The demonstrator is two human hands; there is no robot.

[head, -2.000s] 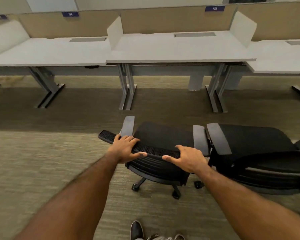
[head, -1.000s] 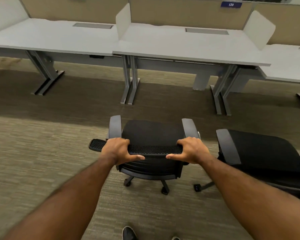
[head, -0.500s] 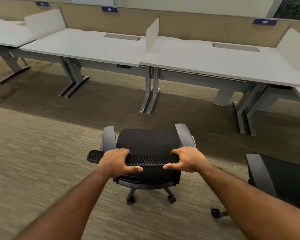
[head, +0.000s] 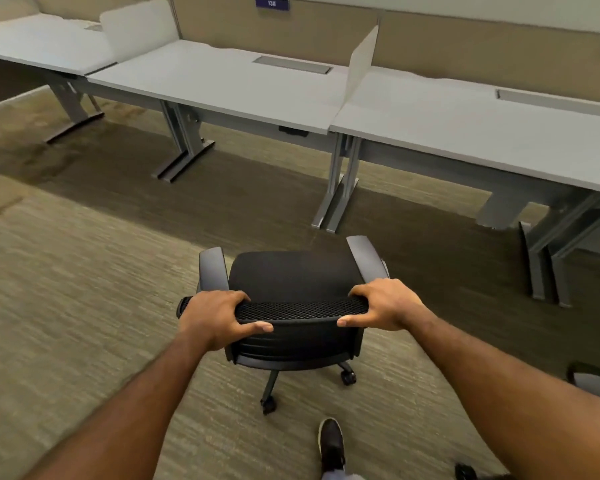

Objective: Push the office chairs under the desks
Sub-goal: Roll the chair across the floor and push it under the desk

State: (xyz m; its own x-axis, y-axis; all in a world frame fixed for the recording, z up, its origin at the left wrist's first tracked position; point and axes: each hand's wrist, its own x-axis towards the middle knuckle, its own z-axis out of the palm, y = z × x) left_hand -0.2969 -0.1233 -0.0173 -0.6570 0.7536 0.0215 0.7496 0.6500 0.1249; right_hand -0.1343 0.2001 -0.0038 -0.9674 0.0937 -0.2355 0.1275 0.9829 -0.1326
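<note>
Nearest of all, below the right hand [head: 383, 304] and back toward the person, a dark shoe [head: 331, 442] rests on the carpet [head: 66, 306]. Both bare forearms reach forward from the bottom corners to the office chair [head: 291, 306]. The left hand [head: 215, 315] is wrapped over the left end of the chair's mesh backrest top [head: 300, 309], fingers curled over the front edge and thumb pressed against the rear face. The right hand grips the right end of the same edge in the same way, fingers folded over the top and thumb lying along the back. Beneath the two hands the chair's base shows two casters [head: 347, 376] on the carpet. Just beyond the hands lies the black seat [head: 291, 275], flanked by a grey armrest [head: 212, 268] ahead of the left hand and another armrest [head: 364, 258] ahead of the right hand. The chair stands out on open carpet, well apart from the desks and not under any of them. Low to the right of the right hand, at the frame edge, part of a second chair [head: 594, 381] shows. Further ahead, paired grey legs [head: 338, 188] stand beyond the seat. Above them run the pale worktops: one worktop [head: 229, 84] ahead and left of the left hand, another worktop [head: 465, 123] ahead and right of the right hand, split by a white divider panel [head: 362, 60]. Behind them a tan partition [head: 326, 32] carries a blue number plate [head: 272, 3].
</note>
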